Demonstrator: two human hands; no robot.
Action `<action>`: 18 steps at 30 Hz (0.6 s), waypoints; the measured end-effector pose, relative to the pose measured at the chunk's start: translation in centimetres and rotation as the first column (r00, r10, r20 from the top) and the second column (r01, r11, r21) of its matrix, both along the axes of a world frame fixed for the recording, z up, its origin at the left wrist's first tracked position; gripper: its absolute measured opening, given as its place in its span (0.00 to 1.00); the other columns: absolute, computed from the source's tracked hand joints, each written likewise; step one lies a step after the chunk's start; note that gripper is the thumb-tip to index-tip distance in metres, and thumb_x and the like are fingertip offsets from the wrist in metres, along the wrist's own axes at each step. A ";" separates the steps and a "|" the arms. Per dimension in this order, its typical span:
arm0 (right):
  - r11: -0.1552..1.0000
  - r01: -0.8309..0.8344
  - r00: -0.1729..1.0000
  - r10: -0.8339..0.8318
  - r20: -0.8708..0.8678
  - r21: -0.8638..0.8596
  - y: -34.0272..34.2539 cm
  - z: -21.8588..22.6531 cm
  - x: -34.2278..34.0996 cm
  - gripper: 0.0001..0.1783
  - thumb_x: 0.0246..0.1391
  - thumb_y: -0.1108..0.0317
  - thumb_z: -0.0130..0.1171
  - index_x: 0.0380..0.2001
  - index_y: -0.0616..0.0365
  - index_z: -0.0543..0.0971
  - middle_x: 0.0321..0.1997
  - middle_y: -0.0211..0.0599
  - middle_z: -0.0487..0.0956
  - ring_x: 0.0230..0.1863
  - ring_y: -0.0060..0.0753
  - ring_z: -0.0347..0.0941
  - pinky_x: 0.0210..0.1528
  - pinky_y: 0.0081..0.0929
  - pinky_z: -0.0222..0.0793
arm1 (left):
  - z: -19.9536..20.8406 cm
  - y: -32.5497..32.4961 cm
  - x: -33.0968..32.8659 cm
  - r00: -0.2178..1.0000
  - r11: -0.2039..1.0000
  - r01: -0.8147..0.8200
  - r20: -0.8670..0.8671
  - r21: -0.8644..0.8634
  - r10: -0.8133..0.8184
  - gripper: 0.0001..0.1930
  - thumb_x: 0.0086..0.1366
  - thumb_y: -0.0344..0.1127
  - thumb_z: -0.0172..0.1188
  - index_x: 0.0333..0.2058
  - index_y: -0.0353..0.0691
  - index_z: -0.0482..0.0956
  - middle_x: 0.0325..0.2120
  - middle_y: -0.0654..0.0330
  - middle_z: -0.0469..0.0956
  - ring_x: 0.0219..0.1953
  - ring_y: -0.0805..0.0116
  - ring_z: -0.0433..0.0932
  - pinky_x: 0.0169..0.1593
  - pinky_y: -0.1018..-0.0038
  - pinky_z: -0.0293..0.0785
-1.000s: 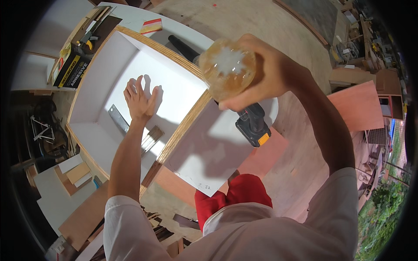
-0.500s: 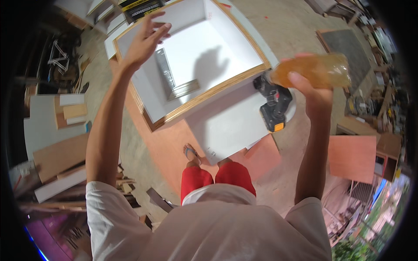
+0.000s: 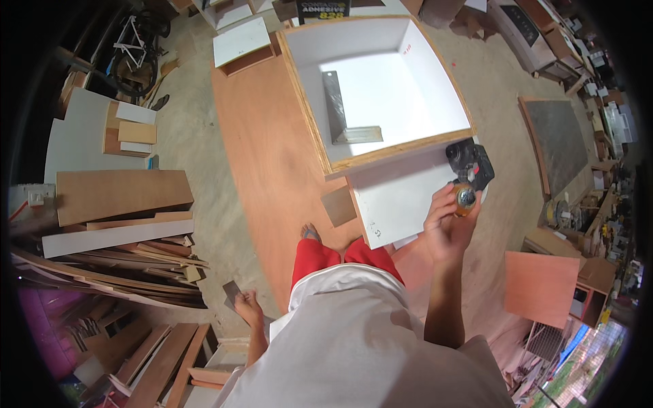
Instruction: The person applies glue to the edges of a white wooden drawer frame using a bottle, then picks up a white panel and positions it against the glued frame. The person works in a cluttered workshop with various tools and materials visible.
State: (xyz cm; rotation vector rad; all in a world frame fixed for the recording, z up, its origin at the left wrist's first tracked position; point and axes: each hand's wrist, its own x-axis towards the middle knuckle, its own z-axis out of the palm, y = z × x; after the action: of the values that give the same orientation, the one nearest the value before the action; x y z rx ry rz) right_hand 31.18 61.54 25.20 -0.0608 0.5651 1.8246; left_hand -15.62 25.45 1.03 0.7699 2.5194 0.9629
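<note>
My right hand (image 3: pixel 449 228) is wrapped round a bottle of amber liquid (image 3: pixel 465 197), whose round end faces up; I cannot tell which end this is. Just beyond the bottle, a black cordless drill (image 3: pixel 474 165) lies at the right edge of a white panel (image 3: pixel 401 204). My left hand (image 3: pixel 249 308) hangs low at my left side, its fingers loosely bent and apart with nothing visible in them. It overlaps a dark flat strip (image 3: pixel 232 292) in the picture, and whether they touch is unclear. Ahead stands an open white box (image 3: pixel 313 129) with bare wood edges.
Inside the box lies a metal square (image 3: pixel 335 109). A brown board (image 3: pixel 265 149) covers the floor beneath. Stacked wood offcuts (image 3: pixel 129 262) lie to the left, with a bicycle (image 3: pixel 136 58) farther off. At the right are a dark panel (image 3: pixel 554 146) and a reddish board (image 3: pixel 542 285).
My left hand has swung from above the box down to my left side. My right hand has drawn the bottle nearer and turned its round end upward. The view has shifted.
</note>
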 end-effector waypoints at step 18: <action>0.872 -0.411 -0.532 -0.466 0.707 0.266 4.5 5.5 -17.4 0.18 0.52 0.65 0.80 0.41 0.65 0.86 0.37 0.36 0.89 0.37 0.26 0.85 0.43 0.28 0.81 | -6.4 10.3 -10.1 0.763 0.988 0.060 0.645 -0.143 0.047 0.37 0.80 0.67 0.45 0.59 0.34 0.79 0.40 0.59 0.83 0.38 0.68 0.82 0.37 0.72 0.71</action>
State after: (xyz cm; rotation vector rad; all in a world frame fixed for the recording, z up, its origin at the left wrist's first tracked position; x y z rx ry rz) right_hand 13.80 66.03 30.73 -1.3158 -1.4610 0.8307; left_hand -25.77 35.75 -5.37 0.3081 1.9395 0.8291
